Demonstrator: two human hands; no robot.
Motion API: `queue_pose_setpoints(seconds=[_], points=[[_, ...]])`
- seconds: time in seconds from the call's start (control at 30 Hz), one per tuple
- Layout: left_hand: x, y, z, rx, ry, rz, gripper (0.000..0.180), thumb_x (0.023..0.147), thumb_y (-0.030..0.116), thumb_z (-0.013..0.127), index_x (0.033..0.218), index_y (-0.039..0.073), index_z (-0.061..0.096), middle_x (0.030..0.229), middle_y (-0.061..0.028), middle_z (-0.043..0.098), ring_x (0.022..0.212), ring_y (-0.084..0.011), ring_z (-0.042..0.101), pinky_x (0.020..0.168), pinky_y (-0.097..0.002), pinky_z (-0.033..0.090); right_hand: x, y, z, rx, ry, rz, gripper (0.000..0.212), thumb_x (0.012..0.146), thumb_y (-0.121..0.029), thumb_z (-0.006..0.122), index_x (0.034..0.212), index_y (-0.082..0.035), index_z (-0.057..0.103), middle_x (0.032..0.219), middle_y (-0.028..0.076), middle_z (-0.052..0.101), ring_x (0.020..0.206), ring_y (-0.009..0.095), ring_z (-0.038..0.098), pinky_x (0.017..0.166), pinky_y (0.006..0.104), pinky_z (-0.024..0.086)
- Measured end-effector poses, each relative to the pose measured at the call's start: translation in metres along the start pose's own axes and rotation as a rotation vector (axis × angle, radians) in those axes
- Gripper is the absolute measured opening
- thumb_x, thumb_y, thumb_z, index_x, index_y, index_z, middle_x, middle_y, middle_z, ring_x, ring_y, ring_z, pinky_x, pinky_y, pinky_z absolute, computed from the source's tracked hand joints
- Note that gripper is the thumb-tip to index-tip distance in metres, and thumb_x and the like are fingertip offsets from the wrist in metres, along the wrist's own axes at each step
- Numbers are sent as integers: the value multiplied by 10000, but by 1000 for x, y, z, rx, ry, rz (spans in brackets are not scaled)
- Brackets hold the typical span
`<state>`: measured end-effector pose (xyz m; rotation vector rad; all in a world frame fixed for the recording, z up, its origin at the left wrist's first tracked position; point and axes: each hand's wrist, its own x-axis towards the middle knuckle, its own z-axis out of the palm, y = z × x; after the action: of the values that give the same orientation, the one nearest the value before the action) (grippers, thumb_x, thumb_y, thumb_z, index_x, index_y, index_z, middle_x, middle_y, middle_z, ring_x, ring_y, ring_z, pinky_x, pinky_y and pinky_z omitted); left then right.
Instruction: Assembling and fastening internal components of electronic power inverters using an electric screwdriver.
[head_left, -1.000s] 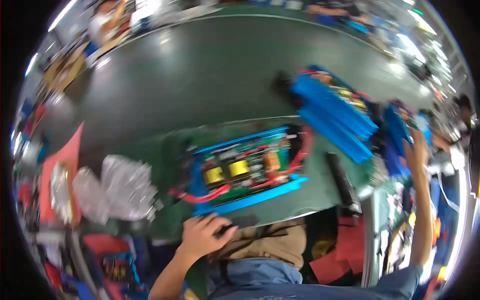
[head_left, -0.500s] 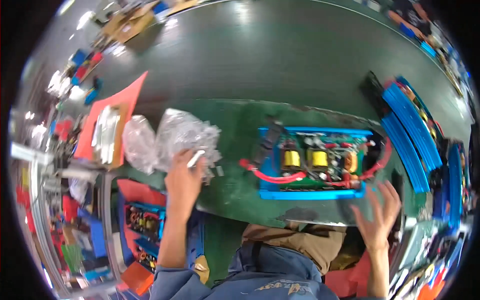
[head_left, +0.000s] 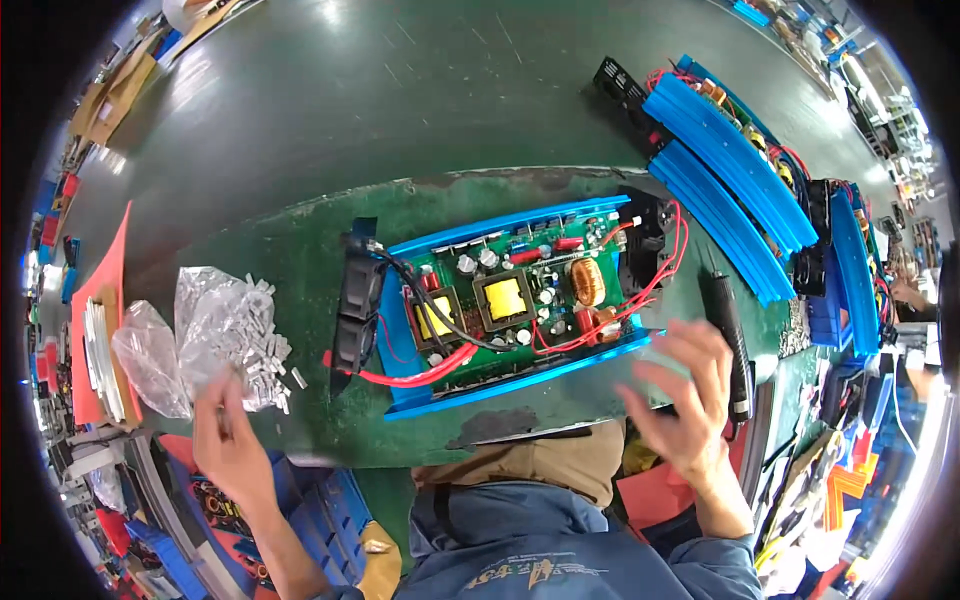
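Observation:
My left hand (head_left: 232, 440) has its fingertips pressed together at the near edge of a clear plastic bag (head_left: 205, 300). Those fingertips are blurred, and what they hold, if anything, I cannot make out. Small pale grey blocks (head_left: 255, 345) spill in a heap from the bag. My right hand (head_left: 690, 400), fingers spread and empty, hovers by the near right corner of a blue metal housing (head_left: 520, 377). Inside it lies a green circuit board (head_left: 465, 340) with yellow-wound transformers (head_left: 503, 299) and a copper coil (head_left: 587, 283). Red wires (head_left: 425, 378) and a black end panel (head_left: 358, 310) sit at its left.
A black electric screwdriver (head_left: 730, 340) lies right of the housing. More blue housings (head_left: 730, 170) stand at the far right. Left of the bag are a second plastic bag (head_left: 150, 355) and a pink sheet (head_left: 100, 310). Below the table edge stands a blue bin (head_left: 345, 520).
The view has shifted, so the bench things appear further left. My left hand has drawn back from the heap; the white piece between its fingers no longer shows. My right hand stays open.

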<state>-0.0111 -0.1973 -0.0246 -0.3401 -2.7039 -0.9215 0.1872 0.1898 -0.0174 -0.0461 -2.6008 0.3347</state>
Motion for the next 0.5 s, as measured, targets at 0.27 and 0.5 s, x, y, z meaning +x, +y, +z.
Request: queue_pose_setpoints(seconds=[0.27,0.5], points=[[-36,80,33,-275,-326,391,221,850,-21,715,1047,79,722,897,-102,742,714,-250,698,622,-341,543,-12,-66,41,661,-139,52,404,734,-45,848,1111,-44,704,1002,89,717,813,224,694,671,329,536],[-36,4,37,-8,-93,42,203,970,-28,573,1147,-8,672,1109,-108,656,879,-190,633,749,-268,519,-49,-33,30,481,-94,318,330,753,55,796,1059,-11,688,981,142,712,839,279,690,722,360,558]])
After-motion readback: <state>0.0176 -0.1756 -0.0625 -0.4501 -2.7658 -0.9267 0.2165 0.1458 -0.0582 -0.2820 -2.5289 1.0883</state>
